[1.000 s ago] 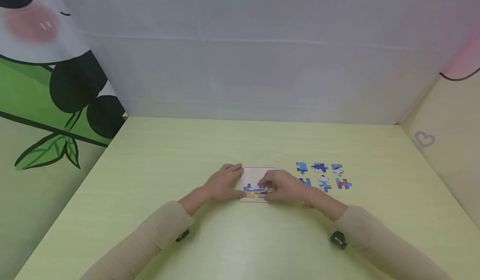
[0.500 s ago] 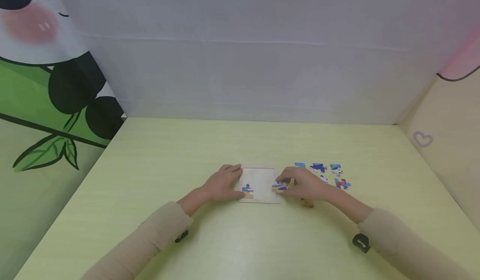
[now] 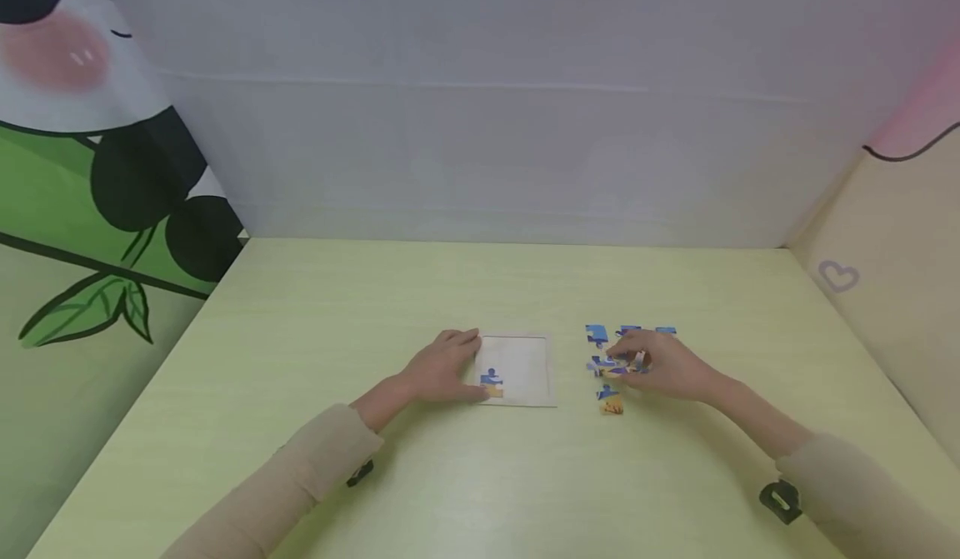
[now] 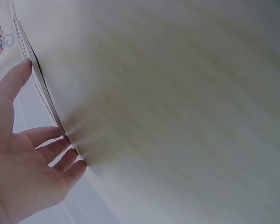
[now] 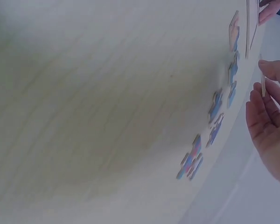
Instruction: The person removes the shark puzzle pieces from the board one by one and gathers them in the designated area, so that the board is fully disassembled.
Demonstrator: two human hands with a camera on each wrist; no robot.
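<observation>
Your left hand (image 3: 442, 367) rests flat against the puzzle tray (image 3: 525, 367), fingers relaxed; your right hand (image 3: 660, 365) pinches a loose puzzle piece (image 3: 619, 361).

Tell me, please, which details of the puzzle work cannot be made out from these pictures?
- Head view: the right hand covers several loose puzzle pieces, so their count and any grip on one stay hidden.
- Head view: the picture on the piece in the puzzle tray is too small to read.
- Left wrist view: the left hand touches the tray's edge; blur and the steep angle hide the tray's inside.
</observation>
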